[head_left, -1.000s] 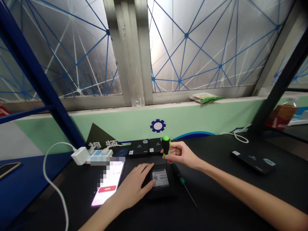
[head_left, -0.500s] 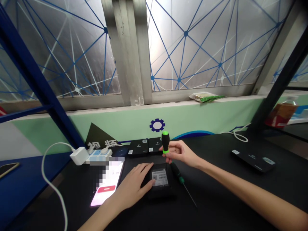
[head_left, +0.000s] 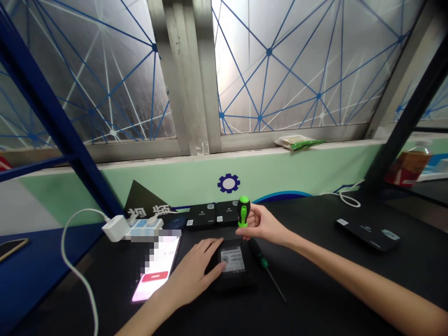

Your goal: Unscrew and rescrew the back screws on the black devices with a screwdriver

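Observation:
Upright above the far right corner of a black device with a white label is a black and green screwdriver. My right hand has its fingers closed round the lower part of that handle; the tip is too dark to make out. My left hand lies over the left side of the device, fingers spread, thumb on the label's edge. A second screwdriver, with a green and black handle and a long thin shaft, lies just right of the device.
Two black boxes stand at the back by the wall. A lit phone lies left of my left hand, near a power strip with a white charger. Another black device lies on the right.
The upright screwdriver has turned in my right hand, showing a green stripe, and sits slightly lower and further right. My left hand has stayed on the device.

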The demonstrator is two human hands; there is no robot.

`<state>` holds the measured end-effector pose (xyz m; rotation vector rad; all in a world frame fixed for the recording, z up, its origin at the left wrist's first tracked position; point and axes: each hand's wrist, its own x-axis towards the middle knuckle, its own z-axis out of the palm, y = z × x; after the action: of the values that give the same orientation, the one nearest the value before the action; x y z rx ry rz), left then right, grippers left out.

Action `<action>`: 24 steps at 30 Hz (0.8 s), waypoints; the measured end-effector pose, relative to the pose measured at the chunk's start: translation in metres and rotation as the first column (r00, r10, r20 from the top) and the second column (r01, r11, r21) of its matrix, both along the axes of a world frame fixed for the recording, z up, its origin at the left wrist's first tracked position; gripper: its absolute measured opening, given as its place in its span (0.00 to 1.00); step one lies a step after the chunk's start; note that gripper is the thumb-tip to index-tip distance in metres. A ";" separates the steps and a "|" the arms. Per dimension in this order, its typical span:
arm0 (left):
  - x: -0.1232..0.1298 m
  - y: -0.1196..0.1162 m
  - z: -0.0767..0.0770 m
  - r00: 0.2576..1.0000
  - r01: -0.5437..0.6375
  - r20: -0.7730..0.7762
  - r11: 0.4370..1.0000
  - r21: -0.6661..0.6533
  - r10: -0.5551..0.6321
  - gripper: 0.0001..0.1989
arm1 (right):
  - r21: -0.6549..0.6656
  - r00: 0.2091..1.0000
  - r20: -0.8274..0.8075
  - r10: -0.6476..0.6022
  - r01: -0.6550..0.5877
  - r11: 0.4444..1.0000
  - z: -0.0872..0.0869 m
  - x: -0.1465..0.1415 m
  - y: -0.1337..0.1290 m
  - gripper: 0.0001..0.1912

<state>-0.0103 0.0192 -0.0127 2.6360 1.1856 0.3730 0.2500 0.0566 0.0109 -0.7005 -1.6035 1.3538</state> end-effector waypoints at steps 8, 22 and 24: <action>0.000 0.000 0.000 1.000 0.006 0.003 1.000 0.004 -0.006 0.27 | -0.008 0.996 0.044 0.082 -0.082 0.997 0.007 0.006 -0.004 0.20; 0.002 -0.002 0.003 1.000 -0.010 -0.005 1.000 -0.029 0.010 0.26 | 0.026 1.000 -0.011 -0.007 0.007 1.000 -0.002 -0.002 -0.002 0.26; 0.002 -0.002 0.003 1.000 -0.008 -0.004 1.000 -0.026 0.008 0.26 | 0.027 0.999 -0.014 0.029 -0.029 0.999 0.001 0.001 -0.003 0.23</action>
<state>-0.0086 0.0176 -0.0095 2.6116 1.1945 0.3519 0.2507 0.0537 0.0117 -0.6530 -1.6231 1.3530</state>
